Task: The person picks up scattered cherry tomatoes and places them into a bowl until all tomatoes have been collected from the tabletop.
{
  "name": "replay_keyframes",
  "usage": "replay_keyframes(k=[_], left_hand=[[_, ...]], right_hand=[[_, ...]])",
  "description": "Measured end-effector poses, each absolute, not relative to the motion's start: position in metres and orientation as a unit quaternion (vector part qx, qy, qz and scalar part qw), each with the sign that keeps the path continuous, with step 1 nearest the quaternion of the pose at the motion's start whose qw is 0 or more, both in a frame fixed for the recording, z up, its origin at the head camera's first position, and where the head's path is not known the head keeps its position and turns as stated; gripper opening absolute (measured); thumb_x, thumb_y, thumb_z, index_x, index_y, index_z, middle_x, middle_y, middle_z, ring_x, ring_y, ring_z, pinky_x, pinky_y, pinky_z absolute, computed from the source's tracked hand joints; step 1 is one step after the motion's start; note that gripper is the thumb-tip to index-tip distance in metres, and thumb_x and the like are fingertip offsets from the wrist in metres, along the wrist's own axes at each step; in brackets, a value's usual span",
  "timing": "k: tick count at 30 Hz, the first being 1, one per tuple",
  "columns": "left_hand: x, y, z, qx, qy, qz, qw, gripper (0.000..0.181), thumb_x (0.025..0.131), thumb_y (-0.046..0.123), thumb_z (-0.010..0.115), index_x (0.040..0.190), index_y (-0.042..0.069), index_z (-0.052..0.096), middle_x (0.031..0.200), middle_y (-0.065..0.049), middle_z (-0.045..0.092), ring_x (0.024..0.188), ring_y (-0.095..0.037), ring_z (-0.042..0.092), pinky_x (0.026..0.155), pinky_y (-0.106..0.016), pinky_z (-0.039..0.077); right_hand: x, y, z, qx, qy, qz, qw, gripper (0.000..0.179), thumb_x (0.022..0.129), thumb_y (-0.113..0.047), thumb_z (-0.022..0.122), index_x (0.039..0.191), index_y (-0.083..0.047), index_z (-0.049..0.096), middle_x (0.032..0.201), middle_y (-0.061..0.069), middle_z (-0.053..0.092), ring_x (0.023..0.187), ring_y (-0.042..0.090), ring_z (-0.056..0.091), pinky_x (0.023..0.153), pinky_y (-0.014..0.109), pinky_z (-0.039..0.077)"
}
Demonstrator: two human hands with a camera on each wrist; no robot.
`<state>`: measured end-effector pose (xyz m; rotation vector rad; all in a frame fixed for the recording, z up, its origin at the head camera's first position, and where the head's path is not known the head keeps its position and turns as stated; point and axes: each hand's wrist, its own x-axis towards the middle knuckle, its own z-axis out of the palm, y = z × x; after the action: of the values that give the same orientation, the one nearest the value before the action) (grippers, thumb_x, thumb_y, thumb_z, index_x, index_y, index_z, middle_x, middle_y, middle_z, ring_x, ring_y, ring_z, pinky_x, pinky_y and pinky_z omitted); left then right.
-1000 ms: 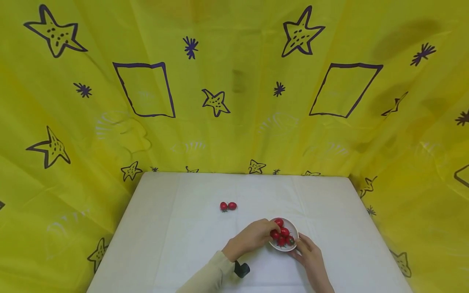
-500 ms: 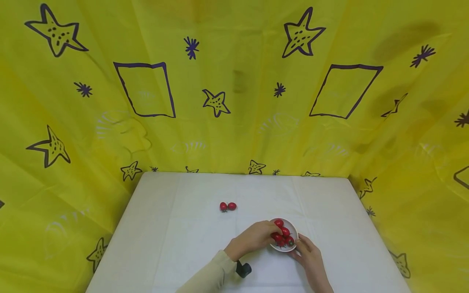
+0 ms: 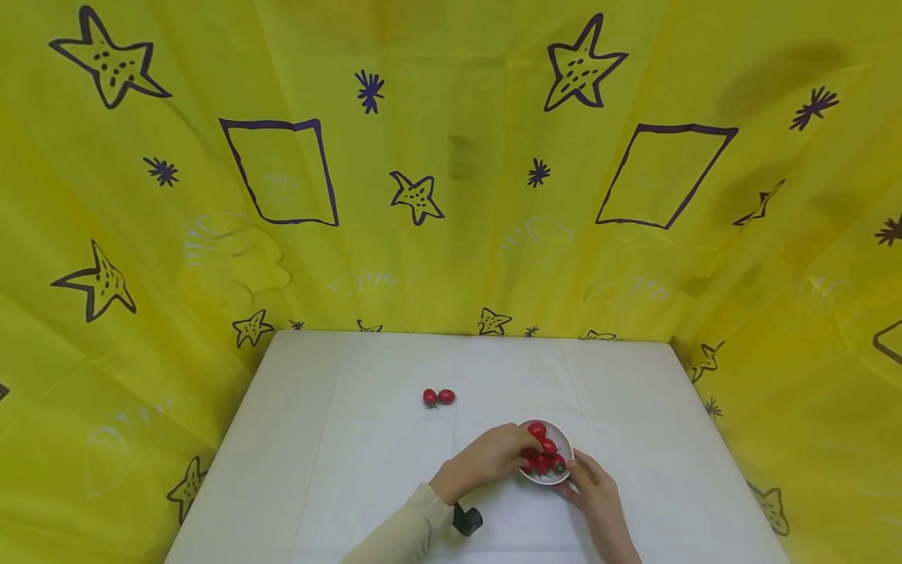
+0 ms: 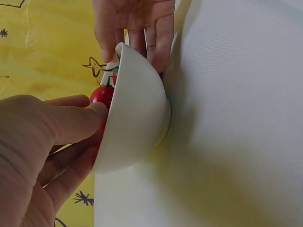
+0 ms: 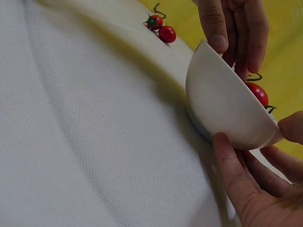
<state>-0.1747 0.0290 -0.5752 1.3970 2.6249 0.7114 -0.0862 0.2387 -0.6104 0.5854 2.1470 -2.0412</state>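
Note:
A small white bowl [image 4: 137, 109] stands on the white table with several red cherry tomatoes [image 3: 548, 447] inside. My left hand [image 3: 489, 454] reaches over the bowl's left rim, its fingers down among the fruit. In the left wrist view, its thumb and index finger pinch a cherry tomato [image 4: 101, 95] near the rim. From the right, my right hand [image 3: 597, 493] holds the bowl, thumb at the rim and fingers against the outer side and underneath. The left fingertips are partly hidden by the bowl in both wrist views.
Two cherry tomatoes [image 3: 447, 397] lie side by side on the table [image 3: 352, 470], left of the bowl and farther back. A yellow curtain [image 3: 451, 258] with drawn stars hangs behind and along both sides. A black device [image 3: 467, 519] sits at my left wrist.
Inside the bowl, the left fingers and the tomatoes beside them have shifted slightly. The right hand, the bowl and the two tomatoes on the table stay where they were.

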Motion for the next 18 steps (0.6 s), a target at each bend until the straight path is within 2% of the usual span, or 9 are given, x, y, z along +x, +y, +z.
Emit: replay_keyframes(k=[4, 10, 14, 18], left_hand=[[-0.176, 0.026, -0.578, 0.435, 0.858, 0.269, 0.047, 0.026, 0.096, 0.014, 0.075, 0.123, 0.017, 0.074, 0.118, 0.007, 0.075, 0.109, -0.004, 0.065, 0.101, -0.016, 0.052], [-0.174, 0.018, -0.582, 0.357, 0.856, 0.368, 0.065, 0.024, 0.100, 0.010, 0.067, 0.123, 0.015, 0.073, 0.119, 0.002, 0.076, 0.107, -0.007, 0.066, 0.095, -0.020, 0.055], [-0.172, 0.012, -0.585, 0.321, 0.858, 0.399, 0.042, 0.025, 0.102, 0.012, 0.064, 0.126, 0.014, 0.072, 0.122, 0.001, 0.074, 0.107, -0.010, 0.066, 0.094, -0.021, 0.055], [-0.172, 0.006, -0.591, 0.287, 0.871, 0.398, -0.003, 0.026, 0.101, 0.011, 0.066, 0.127, 0.014, 0.070, 0.120, -0.001, 0.074, 0.105, -0.014, 0.066, 0.092, -0.023, 0.057]], right_hand=[[-0.086, 0.238, -0.611, 0.195, 0.709, -0.675, 0.058, 0.054, 0.112, -0.024, 0.046, 0.156, 0.007, 0.035, 0.158, 0.036, 0.039, 0.143, 0.044, 0.050, 0.097, 0.032, 0.061], [-0.086, 0.238, -0.611, 0.193, 0.711, -0.674, 0.057, 0.056, 0.112, -0.026, 0.047, 0.156, 0.008, 0.034, 0.158, 0.037, 0.037, 0.143, 0.045, 0.049, 0.098, 0.033, 0.060], [-0.087, 0.239, -0.610, 0.198, 0.712, -0.670, 0.063, 0.058, 0.112, -0.028, 0.046, 0.157, 0.007, 0.033, 0.159, 0.036, 0.037, 0.145, 0.047, 0.047, 0.097, 0.032, 0.060], [-0.088, 0.239, -0.611, 0.196, 0.710, -0.673, 0.064, 0.058, 0.112, -0.028, 0.047, 0.157, 0.007, 0.033, 0.159, 0.037, 0.037, 0.143, 0.044, 0.049, 0.098, 0.032, 0.060]])
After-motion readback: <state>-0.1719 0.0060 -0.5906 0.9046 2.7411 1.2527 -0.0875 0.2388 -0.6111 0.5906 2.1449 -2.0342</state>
